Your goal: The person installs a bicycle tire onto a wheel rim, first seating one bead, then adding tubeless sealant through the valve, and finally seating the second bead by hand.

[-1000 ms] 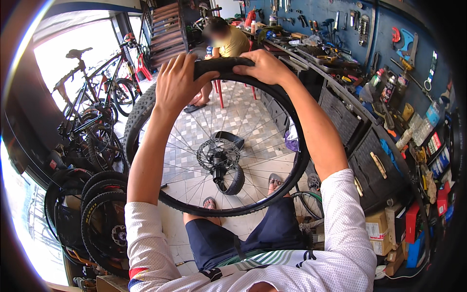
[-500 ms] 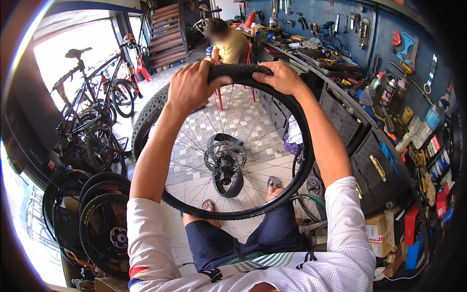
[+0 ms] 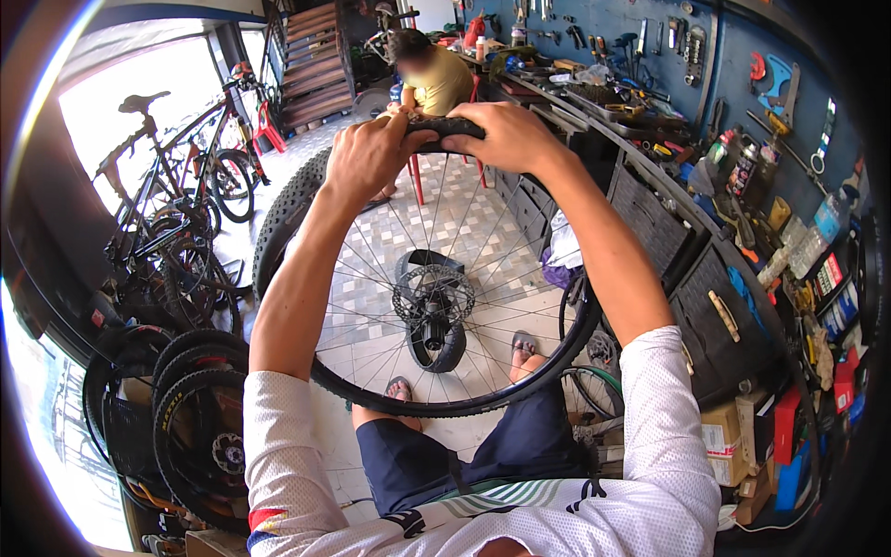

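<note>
A bicycle wheel [image 3: 436, 306] is held upright over the lap, centre of the scene, its black tyre [image 3: 288, 209] gripped at the far top. The tyre bead could slip back off the rim if thumb pressure is uneven, and fingers could be pinched there. The left hand [image 3: 367, 158] is curled tight over the tyre top. The right hand [image 3: 506, 135] is closed on it just beside, thumbs nearly touching.
</note>
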Available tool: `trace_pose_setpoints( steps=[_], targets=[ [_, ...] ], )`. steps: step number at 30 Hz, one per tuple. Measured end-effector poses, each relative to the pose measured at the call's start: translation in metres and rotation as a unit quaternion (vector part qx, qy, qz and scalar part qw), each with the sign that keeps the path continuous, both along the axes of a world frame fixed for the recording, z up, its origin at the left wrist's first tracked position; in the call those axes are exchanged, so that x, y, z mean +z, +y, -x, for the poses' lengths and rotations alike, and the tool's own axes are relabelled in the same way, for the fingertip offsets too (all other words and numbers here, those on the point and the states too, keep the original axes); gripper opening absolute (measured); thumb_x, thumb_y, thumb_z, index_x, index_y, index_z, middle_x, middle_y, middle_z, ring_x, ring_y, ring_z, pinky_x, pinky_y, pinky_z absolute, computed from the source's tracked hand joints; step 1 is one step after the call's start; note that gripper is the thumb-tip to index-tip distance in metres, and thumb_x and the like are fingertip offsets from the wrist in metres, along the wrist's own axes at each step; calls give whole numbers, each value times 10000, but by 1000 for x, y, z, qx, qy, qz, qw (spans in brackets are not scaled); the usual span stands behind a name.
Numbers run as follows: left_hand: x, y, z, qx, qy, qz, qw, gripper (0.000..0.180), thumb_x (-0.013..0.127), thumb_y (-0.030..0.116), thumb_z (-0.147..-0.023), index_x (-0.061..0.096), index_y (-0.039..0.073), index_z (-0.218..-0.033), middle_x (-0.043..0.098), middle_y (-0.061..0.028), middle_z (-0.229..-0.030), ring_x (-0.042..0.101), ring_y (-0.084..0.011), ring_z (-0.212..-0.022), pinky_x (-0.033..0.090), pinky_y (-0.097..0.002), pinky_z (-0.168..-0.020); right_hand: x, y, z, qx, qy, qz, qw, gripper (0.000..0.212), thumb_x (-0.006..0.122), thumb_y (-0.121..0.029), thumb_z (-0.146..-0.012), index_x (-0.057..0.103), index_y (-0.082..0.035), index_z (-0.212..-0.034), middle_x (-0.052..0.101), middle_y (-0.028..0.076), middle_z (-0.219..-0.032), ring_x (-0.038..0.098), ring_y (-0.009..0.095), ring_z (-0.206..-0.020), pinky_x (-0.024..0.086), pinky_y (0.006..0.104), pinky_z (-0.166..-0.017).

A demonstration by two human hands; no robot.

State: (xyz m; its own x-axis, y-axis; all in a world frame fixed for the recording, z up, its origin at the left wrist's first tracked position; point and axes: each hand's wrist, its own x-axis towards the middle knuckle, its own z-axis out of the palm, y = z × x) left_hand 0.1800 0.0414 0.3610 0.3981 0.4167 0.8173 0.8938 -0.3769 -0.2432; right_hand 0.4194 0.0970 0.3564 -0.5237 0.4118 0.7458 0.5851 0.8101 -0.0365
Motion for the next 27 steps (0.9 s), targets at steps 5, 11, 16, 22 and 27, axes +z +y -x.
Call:
trace_pose_setpoints(
  steps=[5, 11, 16, 22, 27],
  targets=[
    [3, -4, 1, -7, -31, 17, 999, 453, 696, 496, -944, 636, 73, -793, 678, -149, -675, 675, -377, -609, 511, -468, -545, 4, -6, 9, 6, 9, 38, 999, 459, 700, -542, -918, 767, -104, -1038, 727, 189, -813, 713, 395, -810, 544, 468, -722],
    [17, -20, -13, 52, -89, 112, 988, 441, 678, 551, -926, 781, 122, -938, 711, -142, -691, 714, -355, -658, 550, -468, -625, 8, 3, 14, -25, 9, 129, 991, 496, 669, -608, -906, 788, -157, -1076, 743, 194, -862, 725, 386, -849, 558, 477, -778],
    [20, 5, -9, 79, -104, 150, 980, 518, 700, 623, -868, 789, 115, -907, 725, -187, -770, 729, -386, -784, 561, -499, -704, 8, 25, 14, -79, -25, 67, 994, 463, 744, -549, -888, 778, -133, -1088, 753, 181, -964, 734, 329, -900, 556, 411, -827],
    [17, 19, 34, 20, -107, 199, 974, 464, 733, 538, -900, 780, 86, -991, 709, -135, -750, 687, -192, -688, 519, -371, -672, 15, 15, 26, 14, -23, -17, 999, 637, 729, -577, -902, 734, 30, -1095, 747, 202, -1060, 700, 266, -1009, 531, 388, -906],
    [34, 10, 111, 31, -164, 176, 970, 478, 720, 544, -920, 780, 107, -1104, 744, -110, -815, 676, -158, -728, 514, -331, -704, -62, 2, -74, 90, 201, 163, 962, 682, 762, -553, -882, 628, -65, -1338, 695, 128, -1102, 661, 253, -1001, 514, 355, -885]
  ],
)
